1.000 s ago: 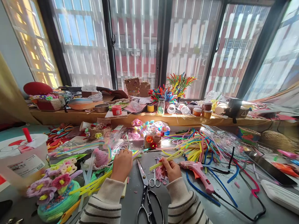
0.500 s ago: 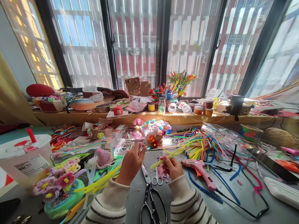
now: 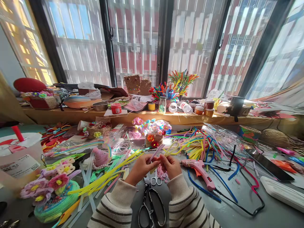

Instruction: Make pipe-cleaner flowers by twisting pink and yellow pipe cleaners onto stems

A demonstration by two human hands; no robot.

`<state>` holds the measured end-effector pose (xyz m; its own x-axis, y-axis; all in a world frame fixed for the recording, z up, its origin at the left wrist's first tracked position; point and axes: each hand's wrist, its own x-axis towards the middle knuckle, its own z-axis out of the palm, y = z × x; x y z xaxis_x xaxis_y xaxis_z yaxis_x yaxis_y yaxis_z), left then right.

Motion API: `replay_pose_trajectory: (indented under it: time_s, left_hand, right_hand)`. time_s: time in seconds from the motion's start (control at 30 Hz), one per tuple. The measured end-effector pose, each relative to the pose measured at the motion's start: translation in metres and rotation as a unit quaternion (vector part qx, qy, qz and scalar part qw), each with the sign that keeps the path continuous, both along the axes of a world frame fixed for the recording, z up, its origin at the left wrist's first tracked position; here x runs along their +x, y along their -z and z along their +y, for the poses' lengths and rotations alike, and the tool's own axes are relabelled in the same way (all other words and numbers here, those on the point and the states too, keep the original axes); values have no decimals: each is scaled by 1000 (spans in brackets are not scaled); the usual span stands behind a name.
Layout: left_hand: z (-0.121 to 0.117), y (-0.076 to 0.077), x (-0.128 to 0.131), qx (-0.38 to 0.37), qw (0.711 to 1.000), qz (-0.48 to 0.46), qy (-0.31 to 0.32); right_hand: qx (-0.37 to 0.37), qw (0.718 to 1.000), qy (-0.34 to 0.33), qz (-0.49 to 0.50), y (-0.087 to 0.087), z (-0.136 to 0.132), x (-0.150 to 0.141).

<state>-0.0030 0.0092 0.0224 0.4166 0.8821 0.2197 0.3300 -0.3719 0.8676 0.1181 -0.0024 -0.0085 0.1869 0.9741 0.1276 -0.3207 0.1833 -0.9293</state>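
My left hand (image 3: 142, 167) is closed on a lilac pipe cleaner (image 3: 157, 152) that sticks up past the fingers. Close beside it, my right hand (image 3: 171, 166) pinches a yellow pipe cleaner (image 3: 174, 147) bent into a loop at the top. The fingertips of both hands meet, which hides the lower ends of the strands. Below them lie large black-handled scissors (image 3: 152, 207), small white-handled scissors (image 3: 156, 181) and pink fuzzy snippets (image 3: 162, 175). A pink glue gun (image 3: 200, 174) rests right of my right hand.
Yellow pipe cleaners (image 3: 102, 177) and clear glue sticks (image 3: 87, 172) lie at left, near a flower-topped green piece (image 3: 57, 201) and a drink cup (image 3: 20, 158). Mixed pipe cleaners (image 3: 199, 145) are heaped behind the glue gun. Its black cord (image 3: 237, 205) curves right, near a phone (image 3: 269, 164).
My hands have come together, the right moving left and the left moving right. The yellow pipe cleaner, held pointing left before, now rises as a loop beside the lilac one. The view has shifted slightly.
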Motion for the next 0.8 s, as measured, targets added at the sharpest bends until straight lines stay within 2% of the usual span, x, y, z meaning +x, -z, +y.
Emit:
replay_pose_trajectory:
  time_s: [0.1, 0.2, 0.3, 0.43, 0.57, 0.67, 0.8]
  left_hand:
    - [1, 4, -2, -39, 998, -33, -22]
    - [3, 8, -6, -54, 992, -93, -60]
    - [4, 10, -9, -93, 974, -190, -84]
    - [5, 11, -9, -143, 945, -284, -75]
    - [3, 11, -5, -183, 941, -272, -90]
    - [1, 12, -1, -175, 951, -235, -93]
    - [0, 13, 1, -158, 953, -240, -93]
  right_hand:
    - [6, 1000, 5, -23, -6, 7, 0]
    - [10, 998, 54, -3, -9, 12, 3]
    - [6, 995, 86, 45, -8, 14, 8]
    - [4, 993, 82, 90, -6, 10, 9]
    - [0, 991, 59, 117, -6, 7, 6]
    - [-3, 992, 31, 118, -5, 6, 4]
    - [-8, 994, -25, 110, -3, 5, 2]
